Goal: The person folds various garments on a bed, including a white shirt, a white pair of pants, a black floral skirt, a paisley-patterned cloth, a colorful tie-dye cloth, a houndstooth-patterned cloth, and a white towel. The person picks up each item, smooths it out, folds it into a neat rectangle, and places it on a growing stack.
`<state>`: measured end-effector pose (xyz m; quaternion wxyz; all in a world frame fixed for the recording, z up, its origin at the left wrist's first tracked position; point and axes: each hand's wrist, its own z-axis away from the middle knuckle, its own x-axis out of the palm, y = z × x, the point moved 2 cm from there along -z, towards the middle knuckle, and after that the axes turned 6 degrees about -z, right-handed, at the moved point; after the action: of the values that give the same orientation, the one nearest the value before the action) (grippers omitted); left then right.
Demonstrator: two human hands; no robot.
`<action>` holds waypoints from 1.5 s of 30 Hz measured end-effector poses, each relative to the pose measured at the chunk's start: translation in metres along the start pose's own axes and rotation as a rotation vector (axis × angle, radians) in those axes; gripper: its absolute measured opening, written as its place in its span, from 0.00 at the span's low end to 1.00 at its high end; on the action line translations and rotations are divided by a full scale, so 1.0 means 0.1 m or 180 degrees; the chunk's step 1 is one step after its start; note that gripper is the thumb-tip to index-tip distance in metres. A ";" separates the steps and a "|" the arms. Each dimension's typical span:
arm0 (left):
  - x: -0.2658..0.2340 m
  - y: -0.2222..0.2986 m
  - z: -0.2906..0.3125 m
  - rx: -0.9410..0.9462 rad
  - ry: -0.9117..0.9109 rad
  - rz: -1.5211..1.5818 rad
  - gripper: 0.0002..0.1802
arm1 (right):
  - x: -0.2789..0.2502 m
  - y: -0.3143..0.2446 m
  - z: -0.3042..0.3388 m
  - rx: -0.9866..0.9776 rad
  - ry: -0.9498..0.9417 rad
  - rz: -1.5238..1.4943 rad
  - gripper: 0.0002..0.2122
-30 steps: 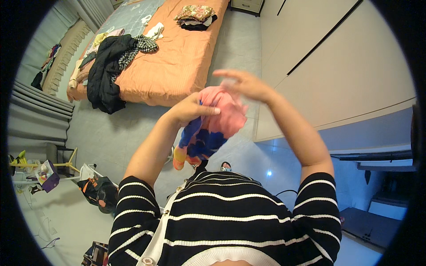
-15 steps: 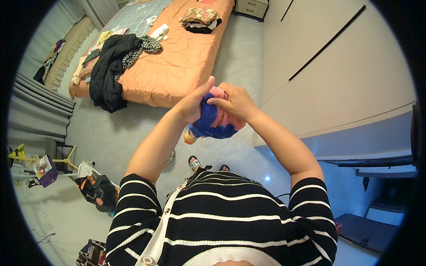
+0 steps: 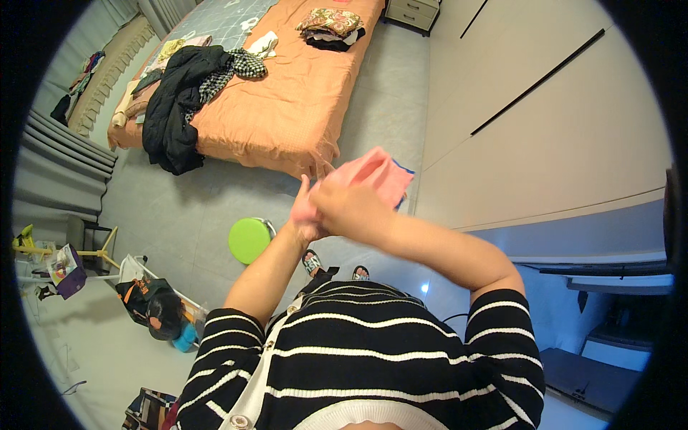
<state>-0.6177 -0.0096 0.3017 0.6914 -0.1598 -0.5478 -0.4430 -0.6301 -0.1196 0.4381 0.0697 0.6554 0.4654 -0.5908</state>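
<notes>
A pink piece of cloth with a blue edge is bunched between my two hands in front of my body, above the floor. Its wider part flares out to the upper right, while a narrower part lies against my left palm. My left hand holds that part with its upper fingers stretched up, partly hidden behind my right hand. My right hand, smeared by motion, reaches across and is closed on the cloth; its fingertips cannot be made out. What kind of fabric item this is cannot be told.
Ahead stands a bed with an orange sheet, bearing a black jacket and a folded clothes pile. A green round stool is left of my forearm. Pale wardrobe doors line the right; a rack stands left.
The cloth has turned from mostly blue, compactly bunched, to mostly pink and flared toward the upper right. My right hand has moved left and down across my left hand. The green stool has come into sight.
</notes>
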 end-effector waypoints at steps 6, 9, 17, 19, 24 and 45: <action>0.31 0.12 0.13 -0.0447 -0.0487 0.0467 0.28 | 0.19 -0.59 0.12 -0.0054 -0.0327 -0.1273 0.09; 0.26 0.08 0.13 -0.0570 -0.0585 0.0142 0.28 | 0.08 -0.60 0.04 0.0319 -0.0640 -0.2355 0.10; -0.11 0.14 0.16 -0.0175 0.0078 -0.1002 0.28 | -0.64 0.68 -0.26 0.1980 -0.0132 -0.3979 0.11; -0.02 0.20 0.24 -0.0065 -0.0424 -0.0977 0.25 | -0.69 1.10 -0.11 0.2337 0.0245 -0.3718 0.11; 0.05 0.36 0.38 -0.0215 -0.0405 -0.0569 0.26 | 0.25 1.72 0.27 0.2809 -0.0330 -0.2605 0.15; -0.71 1.28 0.43 0.0240 0.0207 -0.0022 0.36 | 1.26 0.90 -0.40 0.3280 -0.0567 -0.7047 0.19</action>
<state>-0.5434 0.1232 0.2864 0.7129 -0.1173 -0.5419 -0.4295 -0.5557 -0.0773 0.3030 -0.7063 -0.1860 0.4768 -0.4890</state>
